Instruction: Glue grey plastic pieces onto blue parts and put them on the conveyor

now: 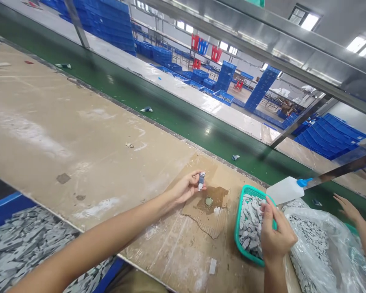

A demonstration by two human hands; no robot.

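hands 3: left hand (184, 189), right hand (274, 232), co-worker's hand (349, 207) at 3 o'clock | held part (201, 181) 1 | teal basket (238, 219) 1 | squeeze bottle (285, 189) 1 | plastic bag (329, 228) 1 | loose belt parts (146, 109) at least 3

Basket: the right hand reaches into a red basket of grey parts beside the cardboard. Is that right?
Not quite. The head view shows the basket is teal, not red. The right hand does reach into its grey parts, beside the cardboard.

Glossy plastic basket (236, 228), stained matt cardboard (208, 226).
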